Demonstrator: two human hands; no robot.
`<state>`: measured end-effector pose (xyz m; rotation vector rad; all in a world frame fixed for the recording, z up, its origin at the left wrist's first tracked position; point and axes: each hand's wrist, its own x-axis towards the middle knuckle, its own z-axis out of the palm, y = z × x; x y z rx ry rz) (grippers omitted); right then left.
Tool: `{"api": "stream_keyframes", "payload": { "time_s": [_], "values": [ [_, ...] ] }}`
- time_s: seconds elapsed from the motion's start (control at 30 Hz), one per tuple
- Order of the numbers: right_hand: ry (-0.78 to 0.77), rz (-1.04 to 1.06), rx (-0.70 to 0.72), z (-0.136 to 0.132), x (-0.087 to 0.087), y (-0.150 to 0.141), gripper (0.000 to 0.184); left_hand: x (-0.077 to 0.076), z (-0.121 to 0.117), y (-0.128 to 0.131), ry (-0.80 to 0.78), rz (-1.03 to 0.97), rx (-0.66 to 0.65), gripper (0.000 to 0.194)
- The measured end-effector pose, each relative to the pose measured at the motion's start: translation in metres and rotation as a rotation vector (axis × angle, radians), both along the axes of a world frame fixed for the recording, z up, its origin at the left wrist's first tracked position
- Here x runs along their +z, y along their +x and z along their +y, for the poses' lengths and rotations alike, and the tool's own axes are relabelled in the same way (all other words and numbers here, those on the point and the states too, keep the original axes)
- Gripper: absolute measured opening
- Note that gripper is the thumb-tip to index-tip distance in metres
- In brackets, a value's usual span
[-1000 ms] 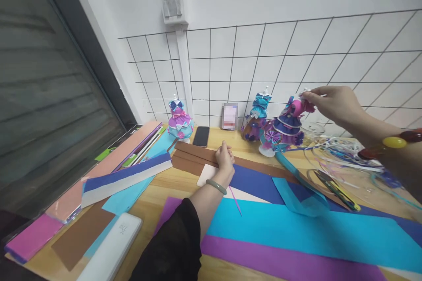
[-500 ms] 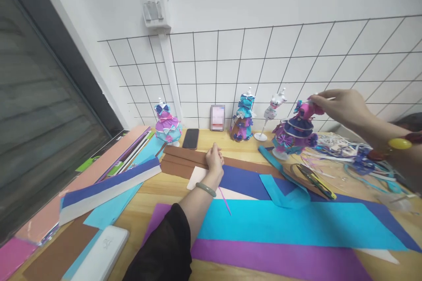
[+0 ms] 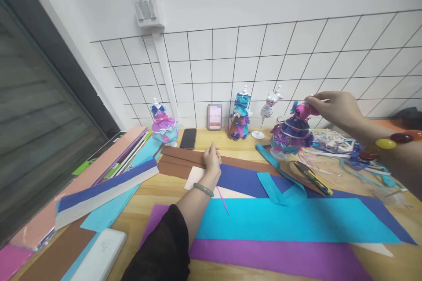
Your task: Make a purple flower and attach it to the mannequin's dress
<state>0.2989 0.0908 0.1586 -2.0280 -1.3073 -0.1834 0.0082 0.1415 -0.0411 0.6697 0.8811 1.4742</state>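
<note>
My right hand (image 3: pixel 336 107) pinches the top of a small dress form (image 3: pixel 295 129), which wears a tiered dress in pink, navy and purple and stands upright on its white base. Fingers curled inward, my left hand (image 3: pixel 212 161) rests over folded brown crepe paper (image 3: pixel 178 158); whatever it may hold is hidden. Near the left wrist lie a pale paper piece (image 3: pixel 194 177) and a thin purple strip (image 3: pixel 223 202). A bare white dress form (image 3: pixel 271 104) and another in a turquoise, brown and purple dress (image 3: pixel 242 116) stand left of the held one.
Wide turquoise (image 3: pixel 283 219), purple (image 3: pixel 270 254) and navy (image 3: pixel 237 180) sheets cover the front. A yellow-black cutter (image 3: pixel 313 178) lies near paper scraps (image 3: pixel 332 142). Leftward are a third dressed form (image 3: pixel 164 125), a phone (image 3: pixel 188 138), a white power bank (image 3: pixel 99 254) and stacked papers (image 3: pixel 108 158).
The whole view has shifted slightly, moving the scene a little left. Both hands keep nearly the same places, the right still at the top of the dress form.
</note>
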Motion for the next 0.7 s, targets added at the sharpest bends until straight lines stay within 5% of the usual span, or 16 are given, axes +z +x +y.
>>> {"api": "stream_keyframes", "payload": {
  "time_s": [0.47,0.7],
  "values": [
    [0.139,0.055,0.022,-0.018,0.001,-0.006,0.034,0.002,-0.003,0.0,0.005,0.046,-0.01,0.036],
    [0.397,-0.04,-0.02,-0.071,-0.013,-0.015,0.038,0.002,-0.005,0.0,0.033,0.073,-0.04,0.036]
  ]
}}
